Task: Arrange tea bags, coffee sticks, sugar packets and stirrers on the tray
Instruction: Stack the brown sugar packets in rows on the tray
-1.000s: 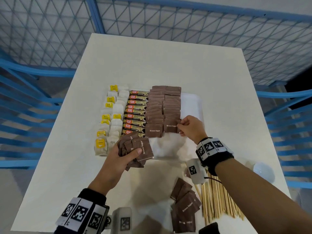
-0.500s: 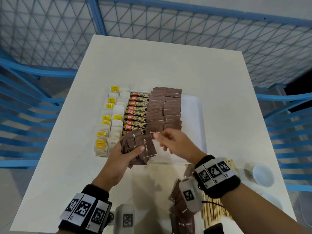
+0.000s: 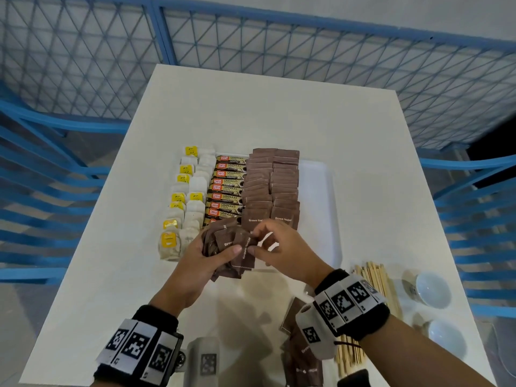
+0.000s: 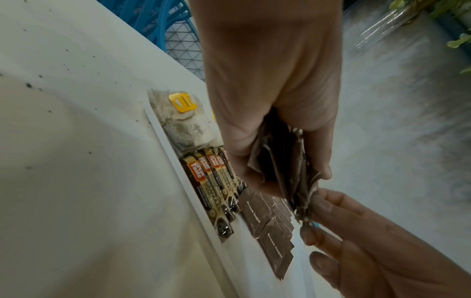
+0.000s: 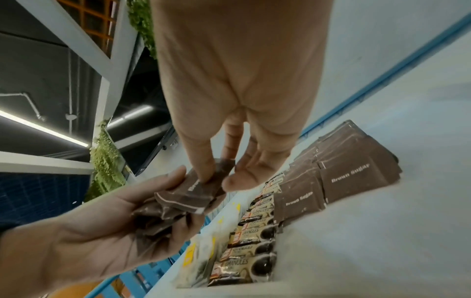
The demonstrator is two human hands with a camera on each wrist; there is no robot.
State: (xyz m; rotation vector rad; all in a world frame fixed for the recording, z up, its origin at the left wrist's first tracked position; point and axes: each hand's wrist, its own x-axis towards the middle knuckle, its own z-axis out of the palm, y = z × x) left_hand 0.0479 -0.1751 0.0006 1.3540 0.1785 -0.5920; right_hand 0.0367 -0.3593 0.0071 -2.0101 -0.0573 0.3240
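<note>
White table's tray (image 3: 321, 191) of sugar packets (image 3: 270, 188); both hands' grips clamped on loose packets (image 3: 237, 252).

a white table (image 3: 268, 115) stands against a blue-framed wire mesh fence (image 3: 251, 43). blue slatted railings (image 3: 36, 196) flank both sides. two white bowls (image 3: 432, 289) sit near the table's right edge. green foliage (image 5: 107, 159) and a ceiling light strip (image 5: 43, 129) show overhead.

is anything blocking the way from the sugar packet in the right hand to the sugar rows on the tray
Nothing visible does. The right hand pinches a packet off the bunch in the left hand, just before the sugar rows; bare tray lies beside them.
</note>
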